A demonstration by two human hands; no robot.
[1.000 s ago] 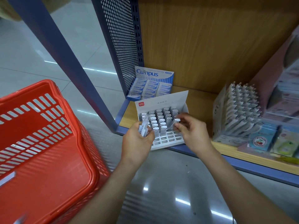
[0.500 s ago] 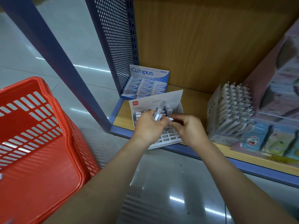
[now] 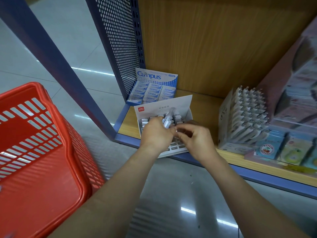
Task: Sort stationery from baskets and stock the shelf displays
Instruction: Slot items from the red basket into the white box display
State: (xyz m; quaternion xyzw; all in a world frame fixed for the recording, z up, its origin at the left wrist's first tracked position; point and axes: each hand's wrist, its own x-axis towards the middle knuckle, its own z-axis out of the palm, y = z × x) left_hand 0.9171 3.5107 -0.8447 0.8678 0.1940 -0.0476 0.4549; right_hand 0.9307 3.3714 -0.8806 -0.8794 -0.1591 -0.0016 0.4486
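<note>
A white display box [image 3: 164, 104] of small lead-refill tubes sits at the front left of the wooden bottom shelf [image 3: 205, 107]. My left hand [image 3: 155, 133] holds a small bunch of clear tubes [image 3: 169, 117] upright over the box. My right hand [image 3: 193, 138] is just beside it, fingertips curled and pinching at the lower end of those tubes. Both hands hide most of the box's slots. The red basket [image 3: 39, 152] stands on the floor to my left.
A blue Campus eraser box [image 3: 154, 86] sits behind the white box, against the perforated blue side panel [image 3: 120, 40]. A pack of white pens [image 3: 245, 117] and colourful correction-tape packs [image 3: 283, 148] fill the shelf to the right. A blue post [image 3: 56, 62] slants between basket and shelf.
My left hand has carried the tubes from the box's left edge to its middle. My right hand has come in from the box's right side to meet it. The view shifted a little.
</note>
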